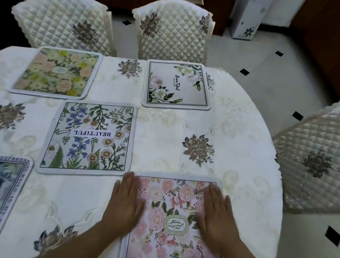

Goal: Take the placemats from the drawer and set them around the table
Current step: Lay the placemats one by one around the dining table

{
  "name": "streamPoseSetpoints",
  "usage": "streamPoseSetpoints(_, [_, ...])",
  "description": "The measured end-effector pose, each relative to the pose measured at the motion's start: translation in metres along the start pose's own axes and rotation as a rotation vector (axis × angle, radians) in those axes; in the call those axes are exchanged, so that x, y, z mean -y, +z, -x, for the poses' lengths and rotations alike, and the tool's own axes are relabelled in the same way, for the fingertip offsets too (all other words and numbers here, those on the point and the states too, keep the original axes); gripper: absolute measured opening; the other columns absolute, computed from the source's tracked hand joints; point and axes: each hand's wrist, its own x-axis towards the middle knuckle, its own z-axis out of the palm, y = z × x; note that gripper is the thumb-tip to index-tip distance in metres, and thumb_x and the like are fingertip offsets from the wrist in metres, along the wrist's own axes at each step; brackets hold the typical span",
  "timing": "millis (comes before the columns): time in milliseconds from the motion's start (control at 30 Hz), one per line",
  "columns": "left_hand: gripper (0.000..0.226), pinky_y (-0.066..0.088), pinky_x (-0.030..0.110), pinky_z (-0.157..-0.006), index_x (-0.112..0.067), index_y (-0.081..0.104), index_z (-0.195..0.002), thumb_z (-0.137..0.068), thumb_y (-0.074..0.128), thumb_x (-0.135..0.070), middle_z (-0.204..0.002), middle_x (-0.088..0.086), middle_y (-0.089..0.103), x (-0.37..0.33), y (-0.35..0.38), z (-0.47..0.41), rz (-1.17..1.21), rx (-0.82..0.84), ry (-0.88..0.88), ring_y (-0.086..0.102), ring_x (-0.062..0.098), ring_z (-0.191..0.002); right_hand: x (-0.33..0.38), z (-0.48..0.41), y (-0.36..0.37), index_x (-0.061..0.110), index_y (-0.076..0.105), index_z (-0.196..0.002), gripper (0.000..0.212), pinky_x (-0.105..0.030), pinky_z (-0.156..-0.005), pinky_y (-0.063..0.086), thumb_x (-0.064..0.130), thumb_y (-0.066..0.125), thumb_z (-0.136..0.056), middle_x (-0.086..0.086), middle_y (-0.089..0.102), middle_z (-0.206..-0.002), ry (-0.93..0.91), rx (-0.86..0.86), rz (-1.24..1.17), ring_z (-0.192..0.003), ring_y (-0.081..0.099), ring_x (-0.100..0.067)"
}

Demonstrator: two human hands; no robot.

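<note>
Both hands, left [127, 201] and right [216, 217], lie flat and open, apart, pressing the pink placemat [172, 227] onto the tabletop [164, 128]; next, probably moving the middle placemat [90, 138] to a seat.

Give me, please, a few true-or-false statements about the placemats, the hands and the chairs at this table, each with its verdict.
1. Both hands, left and right, lie flat on the pink placemat. True.
2. Three placemats lie on the table. False: five show.
3. The "BEAUTIFUL" placemat reads upside down from here. True.
4. A plate sits on the yellow-flowered placemat. False: it is bare.
5. The quilted chairs are red. False: cream.
</note>
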Motion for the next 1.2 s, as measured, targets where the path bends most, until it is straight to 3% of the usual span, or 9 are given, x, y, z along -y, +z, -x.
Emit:
streamPoseSetpoints(167, [0.077, 0.0, 0.044, -0.12, -0.005, -0.001, -0.153, -0.098, 0.028, -0.05, -0.163, 0.017, -0.006, -0.016, 0.019, 0.065, -0.035, 0.08, 0.096, -0.005, 0.031, -0.15, 0.028, 0.062, 0.023, 0.003, 0.007, -0.154, 0.081, -0.05, -0.119, 0.006, 0.053, 0.036, -0.097, -0.015, 0.001, -0.164, -0.327, 0.097, 0.01, -0.151, 0.003, -0.033])
streamPoseSetpoints(567, [0.07, 0.006, 0.045, -0.119, -0.007, 0.01, -0.154, -0.098, 0.027, -0.047, -0.162, 0.012, 0.008, -0.003, -0.001, 0.086, -0.119, 0.129, 0.022, 0.001, 0.025, -0.151, 0.001, 0.074, -0.001, 0.008, 0.011, -0.155, 0.08, -0.044, -0.119, 0.013, 0.055, 0.038, -0.096, -0.01, 0.008, -0.164, -0.25, 0.142, 0.064, -0.151, 0.007, -0.026])
streamPoseSetpoints(733, [0.057, 0.042, 0.045, -0.105, -0.003, 0.052, -0.133, -0.093, 0.04, -0.041, -0.136, 0.017, 0.056, 0.02, -0.033, 0.06, -0.067, 0.044, 0.069, 0.052, 0.035, -0.126, 0.015, 0.077, -0.006, 0.002, 0.031, -0.149, 0.073, -0.045, -0.115, 0.019, 0.052, 0.037, -0.096, -0.016, 0.024, -0.159, -0.204, 0.089, 0.104, -0.149, 0.017, -0.03])
streamPoseSetpoints(867, [0.041, 0.051, 0.045, -0.082, -0.002, 0.056, -0.114, -0.083, 0.063, -0.026, -0.109, 0.02, 0.062, 0.087, -0.088, 0.004, -0.06, -0.1, -0.295, 0.058, 0.037, -0.099, 0.044, 0.076, -0.009, -0.004, 0.053, -0.133, 0.074, -0.037, -0.115, 0.013, 0.053, 0.024, -0.096, -0.022, 0.048, -0.144, -0.046, 0.028, 0.111, -0.135, 0.044, -0.035])
streamPoseSetpoints(967, [0.049, 0.049, 0.049, -0.084, 0.002, 0.05, -0.116, -0.086, 0.064, -0.034, -0.112, 0.028, 0.058, 0.141, -0.122, -0.035, -0.008, -0.063, -0.647, 0.055, 0.044, -0.103, 0.061, 0.07, -0.018, -0.007, 0.066, -0.117, 0.084, -0.03, -0.117, 0.003, 0.051, 0.008, -0.096, -0.026, 0.063, -0.125, 0.002, 0.004, 0.104, -0.123, 0.056, -0.039])
streamPoseSetpoints(1067, [0.064, 0.043, 0.052, -0.098, 0.001, 0.041, -0.123, -0.081, 0.068, -0.038, -0.125, 0.032, 0.049, 0.18, -0.141, -0.063, 0.138, -0.014, -0.936, 0.048, 0.048, -0.116, 0.064, 0.066, -0.02, -0.007, 0.07, -0.109, 0.087, -0.026, -0.117, -0.001, 0.05, 0.005, -0.094, -0.023, 0.067, -0.118, -0.034, -0.1, 0.127, -0.148, 0.014, -0.027])
streamPoseSetpoints(1100, [0.068, 0.042, 0.052, -0.1, 0.001, 0.039, -0.124, -0.079, 0.07, -0.04, -0.127, 0.032, 0.048, 0.19, -0.144, -0.069, 0.143, 0.001, -0.97, 0.047, 0.048, -0.118, 0.065, 0.064, -0.02, -0.007, 0.07, -0.107, 0.088, -0.026, -0.117, 0.002, 0.05, 0.005, -0.094, -0.022, 0.068, -0.116, -0.04, -0.11, 0.141, -0.149, 0.011, -0.022])
streamPoseSetpoints(1167, [0.075, 0.041, 0.053, -0.1, 0.002, 0.038, -0.125, -0.076, 0.073, -0.044, -0.128, 0.031, 0.047, 0.203, -0.148, -0.076, 0.08, 0.01, -1.01, 0.046, 0.048, -0.119, 0.067, 0.061, -0.023, -0.005, 0.073, -0.102, 0.09, -0.027, -0.113, 0.03, 0.052, 0.005, -0.094, -0.022, 0.071, -0.111, -0.025, -0.065, 0.151, -0.13, 0.051, -0.028])
streamPoseSetpoints(1200, [0.077, 0.041, 0.054, -0.099, 0.002, 0.039, -0.124, -0.074, 0.076, -0.045, -0.127, 0.031, 0.048, 0.209, -0.149, -0.079, 0.057, -0.006, -1.013, 0.046, 0.048, -0.117, 0.068, 0.059, -0.026, -0.004, 0.075, -0.099, 0.09, -0.031, -0.097, 0.05, 0.053, 0.005, -0.094, -0.021, 0.072, -0.108, -0.027, -0.045, 0.149, -0.111, 0.066, -0.032])
